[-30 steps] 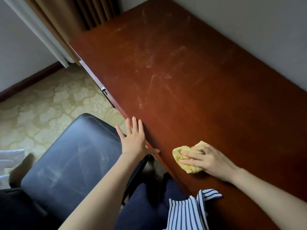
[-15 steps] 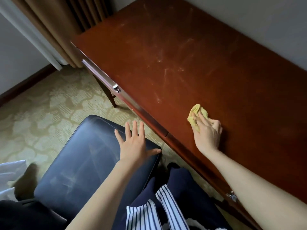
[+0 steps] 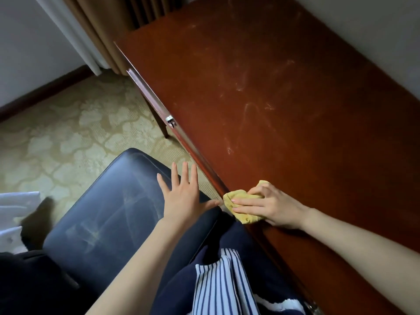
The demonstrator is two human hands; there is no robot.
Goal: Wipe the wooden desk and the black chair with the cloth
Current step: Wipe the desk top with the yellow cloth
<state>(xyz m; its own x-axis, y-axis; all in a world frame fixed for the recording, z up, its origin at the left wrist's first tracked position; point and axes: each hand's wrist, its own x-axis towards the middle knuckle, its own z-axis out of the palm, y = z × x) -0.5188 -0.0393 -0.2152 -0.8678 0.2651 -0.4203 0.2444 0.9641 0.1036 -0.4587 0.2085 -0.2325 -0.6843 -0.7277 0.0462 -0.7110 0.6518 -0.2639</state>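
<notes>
At the near edge of the wooden desk [image 3: 295, 133], gripped the bunched yellow cloth [image 3: 241, 218] in the right hand [image 3: 275, 205] and pressed it onto the wood, with two fingers [image 3: 243, 201] straight across it and the rest bent round it. Rested the left hand [image 3: 181, 197] flat on the black chair [image 3: 109, 212] seat, fingers spread, holding nothing. Saw pale smears [image 3: 247, 110] across both surfaces.

Nothing readable here: no words, labels, brands or numbers on the desk [image 3: 295, 110], chair [image 3: 109, 212] or gripped cloth [image 3: 238, 197].
</notes>
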